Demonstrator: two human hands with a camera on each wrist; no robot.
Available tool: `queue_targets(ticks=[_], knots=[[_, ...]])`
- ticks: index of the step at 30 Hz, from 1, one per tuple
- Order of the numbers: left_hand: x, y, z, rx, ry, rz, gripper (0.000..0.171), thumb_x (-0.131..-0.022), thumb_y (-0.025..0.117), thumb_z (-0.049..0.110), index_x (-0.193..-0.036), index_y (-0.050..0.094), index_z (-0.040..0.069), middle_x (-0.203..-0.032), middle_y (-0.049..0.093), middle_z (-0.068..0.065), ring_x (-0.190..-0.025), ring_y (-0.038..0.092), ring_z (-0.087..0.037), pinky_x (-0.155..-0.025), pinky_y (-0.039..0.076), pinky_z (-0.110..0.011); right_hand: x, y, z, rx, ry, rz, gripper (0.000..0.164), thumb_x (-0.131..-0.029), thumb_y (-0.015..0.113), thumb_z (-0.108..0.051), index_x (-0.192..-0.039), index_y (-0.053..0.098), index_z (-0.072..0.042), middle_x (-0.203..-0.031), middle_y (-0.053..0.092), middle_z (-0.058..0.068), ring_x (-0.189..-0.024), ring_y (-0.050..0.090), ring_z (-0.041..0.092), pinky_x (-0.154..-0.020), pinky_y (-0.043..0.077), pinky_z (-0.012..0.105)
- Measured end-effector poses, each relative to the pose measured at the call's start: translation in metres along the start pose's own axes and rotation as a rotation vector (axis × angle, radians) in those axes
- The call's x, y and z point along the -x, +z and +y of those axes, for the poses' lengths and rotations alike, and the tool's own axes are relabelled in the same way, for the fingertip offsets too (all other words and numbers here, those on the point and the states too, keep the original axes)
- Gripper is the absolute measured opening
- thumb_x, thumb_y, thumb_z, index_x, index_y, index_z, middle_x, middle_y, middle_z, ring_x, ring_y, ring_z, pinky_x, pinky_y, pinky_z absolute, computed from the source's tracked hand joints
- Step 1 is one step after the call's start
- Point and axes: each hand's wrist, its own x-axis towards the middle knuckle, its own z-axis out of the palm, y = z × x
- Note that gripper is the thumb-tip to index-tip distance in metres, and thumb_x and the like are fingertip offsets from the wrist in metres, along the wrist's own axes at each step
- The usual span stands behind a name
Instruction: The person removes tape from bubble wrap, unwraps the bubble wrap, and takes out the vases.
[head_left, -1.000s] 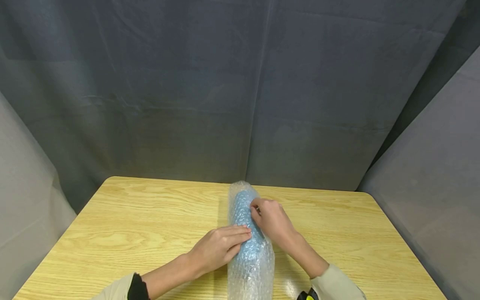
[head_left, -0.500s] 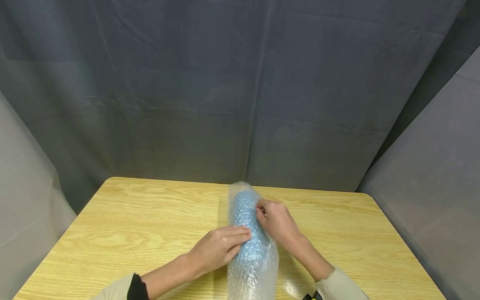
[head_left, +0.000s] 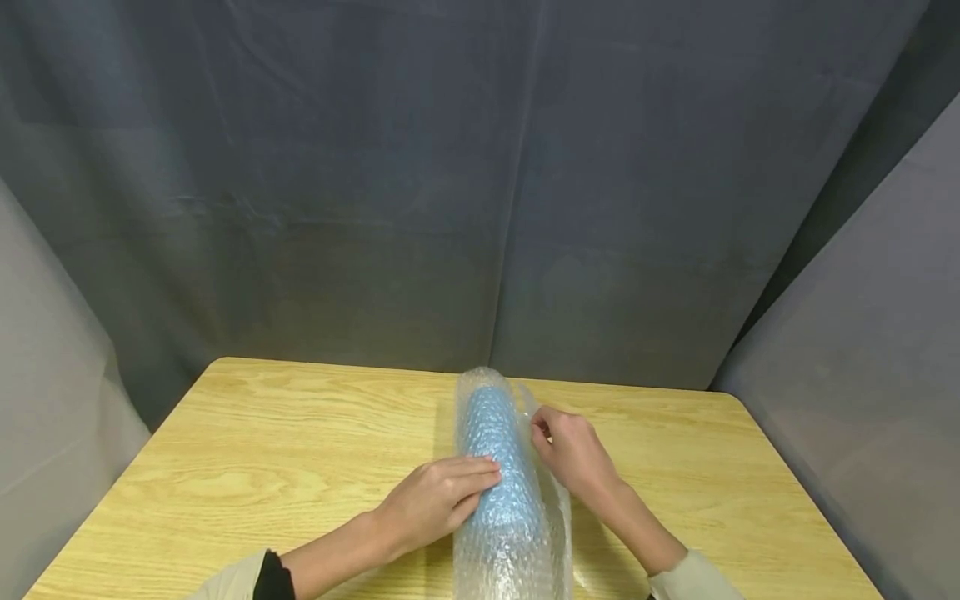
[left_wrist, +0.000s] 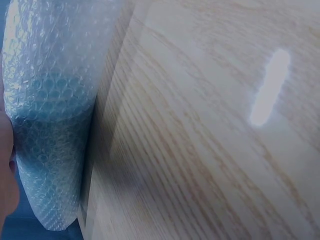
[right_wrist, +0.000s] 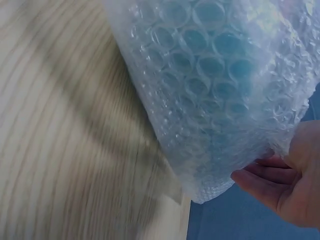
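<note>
Filling the background, a dark grey curtain (head_left: pixel 337 183) hangs in folds behind the work area, with a paler panel (head_left: pixel 862 292) slanting along the right side. Below it spreads a table (head_left: pixel 285 417) with a yellow wood-grain top and rounded far corners. On the table, at its middle and pointing away from the person, lies a roll of clear bubble wrap (head_left: pixel 498 562), its far end close to the table's back edge. A strip of the wrap stands away from the roll along its right side. Within the wrap lies a blue object (head_left: pixel 491 433), seen only through the bubbles; clear wrap extends past both its ends. The left hand (head_left: pixel 444 498) rests on the roll from the left, its fingers nearly straight, close together and laid across the top. The right hand (head_left: pixel 573 450), at the right and farther along, has its fingers curled, thumb and forefinger pinching the wrap's loose edge. Light-coloured sleeves (head_left: pixel 693 577) cover both forearms; a black band (head_left: pixel 273 577) edges the left one.
</note>
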Motion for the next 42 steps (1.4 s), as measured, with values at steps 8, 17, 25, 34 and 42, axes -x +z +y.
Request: queue_targets(ticks=[8,17,25,34,42], knots=[[-0.001,0.001,-0.001,-0.007,0.006,0.015,0.032,-0.087,0.071,0.001,-0.119,0.073,0.005,-0.125,0.068,-0.007,-0.117,0.063,-0.018,-0.099,0.047,-0.025,0.006,-0.001,0.013,0.010,0.029,-0.011,0.010,-0.086,0.070,0.002,-0.081,0.066,-0.006,-0.074,0.062,-0.001,-0.061,0.050,0.009,-0.053,0.047,0.024],[0.000,0.000,0.000,0.003,-0.005,0.003,0.031,-0.089,0.071,0.002,-0.120,0.072,0.005,-0.126,0.067,-0.007,-0.118,0.062,-0.018,-0.100,0.047,-0.027,0.015,0.000,0.025,0.022,0.033,-0.028,0.008,-0.088,0.068,0.001,-0.084,0.066,-0.005,-0.076,0.064,0.002,-0.060,0.049,0.008,-0.053,0.046,0.023],[0.000,0.000,0.000,0.007,0.000,0.008,0.031,-0.089,0.070,0.001,-0.119,0.072,0.004,-0.125,0.068,-0.008,-0.117,0.063,-0.019,-0.099,0.047,-0.027,0.020,0.002,0.029,0.033,0.053,-0.060,0.006,-0.088,0.068,0.002,-0.084,0.067,-0.003,-0.073,0.062,0.001,-0.060,0.047,0.009,-0.051,0.044,0.023],[0.000,0.001,0.000,0.009,-0.002,0.009,0.032,-0.088,0.070,0.001,-0.119,0.072,0.005,-0.125,0.067,-0.007,-0.118,0.063,-0.018,-0.100,0.046,-0.026,0.029,0.005,0.037,0.047,0.079,-0.102,0.007,-0.089,0.068,0.001,-0.084,0.066,-0.003,-0.072,0.061,0.000,-0.060,0.046,0.009,-0.052,0.043,0.024],[0.000,0.000,0.001,0.002,-0.009,-0.002,0.032,-0.088,0.070,0.001,-0.120,0.072,0.005,-0.126,0.067,-0.008,-0.118,0.063,-0.019,-0.100,0.046,-0.026,0.036,0.009,0.045,0.043,0.111,-0.136,0.006,-0.090,0.068,0.000,-0.085,0.067,-0.003,-0.071,0.059,-0.001,-0.058,0.045,0.009,-0.050,0.041,0.023]])
